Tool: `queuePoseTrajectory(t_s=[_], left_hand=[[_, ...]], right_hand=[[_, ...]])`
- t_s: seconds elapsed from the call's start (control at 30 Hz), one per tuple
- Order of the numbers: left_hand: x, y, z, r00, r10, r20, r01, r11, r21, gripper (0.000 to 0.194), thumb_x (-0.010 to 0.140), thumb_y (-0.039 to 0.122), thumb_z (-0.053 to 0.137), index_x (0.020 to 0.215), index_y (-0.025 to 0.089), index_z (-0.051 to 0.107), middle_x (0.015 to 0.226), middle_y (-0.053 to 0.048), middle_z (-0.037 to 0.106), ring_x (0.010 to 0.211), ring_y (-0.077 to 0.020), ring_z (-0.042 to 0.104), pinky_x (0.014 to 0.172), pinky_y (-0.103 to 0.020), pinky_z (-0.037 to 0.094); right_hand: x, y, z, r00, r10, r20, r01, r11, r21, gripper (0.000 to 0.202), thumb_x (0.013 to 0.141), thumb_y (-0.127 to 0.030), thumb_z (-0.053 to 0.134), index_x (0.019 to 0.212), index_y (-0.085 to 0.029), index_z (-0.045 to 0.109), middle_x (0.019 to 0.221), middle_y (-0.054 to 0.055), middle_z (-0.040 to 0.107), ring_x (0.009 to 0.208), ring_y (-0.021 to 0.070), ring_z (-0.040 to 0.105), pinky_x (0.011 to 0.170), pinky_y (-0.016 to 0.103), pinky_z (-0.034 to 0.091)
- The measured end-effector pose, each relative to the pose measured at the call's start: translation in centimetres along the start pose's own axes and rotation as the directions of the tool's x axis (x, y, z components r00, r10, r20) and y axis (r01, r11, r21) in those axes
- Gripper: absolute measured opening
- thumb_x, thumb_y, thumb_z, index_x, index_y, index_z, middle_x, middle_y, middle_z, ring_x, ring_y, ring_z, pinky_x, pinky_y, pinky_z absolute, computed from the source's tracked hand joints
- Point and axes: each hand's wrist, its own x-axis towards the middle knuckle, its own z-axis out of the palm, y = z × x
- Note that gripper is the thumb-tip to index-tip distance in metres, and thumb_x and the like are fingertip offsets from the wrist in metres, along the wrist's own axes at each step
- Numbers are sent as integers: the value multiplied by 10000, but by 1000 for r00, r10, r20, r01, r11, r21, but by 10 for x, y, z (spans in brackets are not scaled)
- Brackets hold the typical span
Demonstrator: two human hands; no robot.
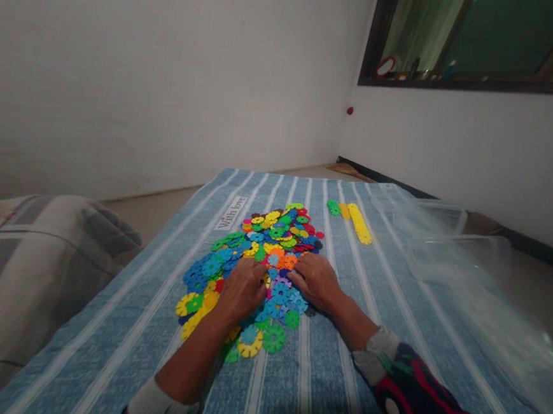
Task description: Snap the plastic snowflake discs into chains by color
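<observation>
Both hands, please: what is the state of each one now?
Left hand: curled over the disc pile; whether it holds one cannot be told.
Right hand: bent over the pile's right side; any grip is hidden.

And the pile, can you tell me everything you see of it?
The pile is many thin, notched discs, plastic-looking, in blue, green, yellow, red, orange and more colours. They lie loose and overlapping, mostly flat, spread in a long heap on the striped cloth. The left hand lies over it; the right hand seems to touch its right edge.
</observation>
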Motion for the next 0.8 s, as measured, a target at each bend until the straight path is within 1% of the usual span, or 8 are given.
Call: queuePoseTrajectory(t_s=[0.13,0.23,0.4,0.5,0.6,0.73,0.8], left_hand=[[2,-2,-1,999,-31,11,32,999,-34,282,718,115,553,959,147,696,945,-107,641,991,-252,565,879,-339,442],[4,-3,-3,999,-32,3,32,997,-70,298,684,104,554,935,161,705,915,-87,654,965,-239,576,865,-334,443],[4,-5,-8,1000,-12,-4,11,991,-131,224,652,85,530,771,175,697,761,-44,638,824,-201,578,802,-315,437],[4,-6,-10,1000,-18,-14,15,978,-210,152,641,100,532,675,184,654,705,-19,608,764,-179,564,744,-290,429],[4,-8,-10,997,-71,-26,58,946,-319,63,661,160,558,624,183,603,661,1,576,687,-156,544,655,-265,410],[4,-10,-11,990,-129,-60,89,890,-446,151,703,316,603,623,189,593,632,10,577,629,-149,526,593,-262,389],[3,-10,-11,984,-158,-86,98,870,-483,164,707,339,601,637,191,604,634,10,593,627,-150,530,591,-264,392]], right_hand=[[0,1,2,1000,8,9,-8,1000,-6,286,948,-383,535,786,-170,637,833,60,634,852,187,527,792,306,339],[0,2,3,1000,3,7,-3,1000,-2,282,948,-381,537,787,-172,636,835,59,632,856,185,525,789,302,338],[0,2,3,1000,-1,-2,1,1000,-9,279,941,-382,547,781,-171,635,826,56,630,846,188,528,786,305,340],[0,2,4,1000,-8,-7,8,1000,-9,281,941,-382,547,778,-171,636,818,58,628,847,189,530,785,306,340],[0,2,3,1000,-4,-9,4,1000,-4,286,939,-387,551,773,-170,636,816,59,628,845,189,531,783,304,342],[0,1,1,1000,-5,-16,5,1000,-4,285,941,-386,548,778,-169,635,823,59,632,837,187,530,783,304,346],[0,1,1,1000,-11,-23,11,1000,-4,280,941,-381,547,777,-170,633,818,59,630,834,186,528,780,303,346]])
